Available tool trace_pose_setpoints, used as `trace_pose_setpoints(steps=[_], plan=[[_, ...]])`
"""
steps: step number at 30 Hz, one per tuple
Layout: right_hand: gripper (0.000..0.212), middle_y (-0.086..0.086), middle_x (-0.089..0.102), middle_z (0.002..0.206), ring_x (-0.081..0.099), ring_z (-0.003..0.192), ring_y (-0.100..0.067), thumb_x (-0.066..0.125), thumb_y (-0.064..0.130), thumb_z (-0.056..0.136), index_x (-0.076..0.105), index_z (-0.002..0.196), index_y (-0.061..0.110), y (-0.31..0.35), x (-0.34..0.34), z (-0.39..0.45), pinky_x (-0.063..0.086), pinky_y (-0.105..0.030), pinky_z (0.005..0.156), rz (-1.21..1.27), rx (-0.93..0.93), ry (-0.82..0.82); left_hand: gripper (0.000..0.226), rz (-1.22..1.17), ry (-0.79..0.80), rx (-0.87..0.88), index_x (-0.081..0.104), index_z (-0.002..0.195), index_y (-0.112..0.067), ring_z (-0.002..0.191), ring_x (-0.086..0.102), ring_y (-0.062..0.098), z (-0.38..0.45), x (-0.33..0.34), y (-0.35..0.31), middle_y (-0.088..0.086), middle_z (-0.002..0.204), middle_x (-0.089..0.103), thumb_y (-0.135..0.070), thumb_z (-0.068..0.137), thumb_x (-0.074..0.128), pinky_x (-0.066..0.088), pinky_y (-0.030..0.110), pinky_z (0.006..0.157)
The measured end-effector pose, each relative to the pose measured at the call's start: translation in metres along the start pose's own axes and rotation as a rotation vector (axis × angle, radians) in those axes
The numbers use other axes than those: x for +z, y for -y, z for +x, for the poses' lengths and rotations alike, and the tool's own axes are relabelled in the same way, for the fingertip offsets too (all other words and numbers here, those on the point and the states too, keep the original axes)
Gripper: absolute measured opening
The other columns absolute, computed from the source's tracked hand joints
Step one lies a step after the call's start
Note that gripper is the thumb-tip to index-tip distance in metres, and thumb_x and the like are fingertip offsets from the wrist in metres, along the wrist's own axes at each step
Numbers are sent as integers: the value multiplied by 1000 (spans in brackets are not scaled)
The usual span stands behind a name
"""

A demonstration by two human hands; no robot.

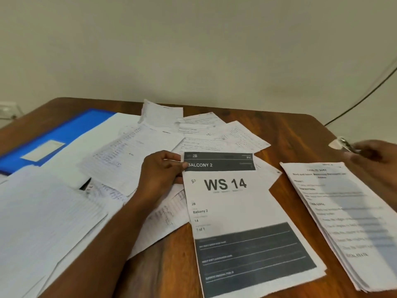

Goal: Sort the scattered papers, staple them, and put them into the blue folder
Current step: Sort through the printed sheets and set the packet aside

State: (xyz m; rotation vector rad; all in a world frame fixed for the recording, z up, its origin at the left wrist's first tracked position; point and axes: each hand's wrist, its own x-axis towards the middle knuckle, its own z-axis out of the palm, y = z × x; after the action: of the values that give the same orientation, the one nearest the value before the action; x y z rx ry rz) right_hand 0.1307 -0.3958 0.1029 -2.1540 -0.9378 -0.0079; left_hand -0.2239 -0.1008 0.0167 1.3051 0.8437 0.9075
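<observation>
Covering the wooden table (279,130) lie papers (150,143); left grip (163,171) pinches sheet (236,201); right (373,153) unclear.

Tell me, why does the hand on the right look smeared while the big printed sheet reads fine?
Head view: the right hand and the metal thing it holds are motion-blurred; the WS 14 sheet, pinched by the left hand, is sharp; the wide lens bends the table edge; lighting is soft, without glare.
</observation>
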Motion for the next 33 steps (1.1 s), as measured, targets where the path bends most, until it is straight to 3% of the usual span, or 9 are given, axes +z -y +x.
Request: trace_pose_setpoints(steps=[2,4,7,8,12,19,24,28,33], plan=[[23,12,77,103,72,93,-14,77,50,89,74,112,46,42,26,7,58,-36,75,26,-103,107,21,0,15,6,62,102,9,76,80,34,0,-1,1,19,84,79,2,90,78,65,39,66],[21,18,74,106,70,89,-7,75,41,89,74,109,49,83,53,11,58,-32,71,89,-194,242,17,-1,39,16,63,100,9,76,80,32,-1,-3,1,18,84,80,3,91,76,64,34,63],[22,18,70,107,65,91,10,73,28,93,72,113,36,126,92,11,54,-11,73,143,-323,452,15,25,74,8,65,100,10,77,80,32,-1,-3,1,19,85,80,2,92,75,64,33,64],[23,19,70,108,64,96,8,73,26,94,71,115,35,136,106,14,51,-7,72,96,-373,485,15,30,88,1,65,100,10,78,80,33,0,-5,1,20,85,79,3,92,75,65,35,65],[26,19,72,109,65,102,-9,75,31,93,75,119,32,167,149,27,55,-24,80,10,-492,637,11,8,159,-43,66,95,8,76,78,36,4,-7,1,25,85,78,8,89,75,66,40,64],[19,16,74,101,65,96,0,76,32,91,78,110,29,176,182,44,49,-12,72,107,-407,702,13,54,259,-81,65,97,3,87,79,40,5,-8,-4,24,93,79,4,91,76,67,39,65],[23,15,76,108,68,105,-10,76,36,91,79,112,29,161,197,41,55,-31,92,85,-408,741,13,62,179,-77,67,98,6,80,78,37,7,-9,-2,25,90,78,5,89,77,64,36,59],[40,16,76,111,67,110,-12,72,50,81,78,115,29,157,201,43,54,-43,101,100,-403,791,17,76,161,-84,67,103,6,79,79,35,6,-7,0,22,88,79,4,90,77,63,35,59],[33,12,77,113,68,112,-14,72,37,87,78,116,26,161,205,55,55,-37,97,173,-404,883,33,147,158,-41,60,119,-7,82,80,32,6,-6,0,16,87,80,-4,92,78,66,44,71]])
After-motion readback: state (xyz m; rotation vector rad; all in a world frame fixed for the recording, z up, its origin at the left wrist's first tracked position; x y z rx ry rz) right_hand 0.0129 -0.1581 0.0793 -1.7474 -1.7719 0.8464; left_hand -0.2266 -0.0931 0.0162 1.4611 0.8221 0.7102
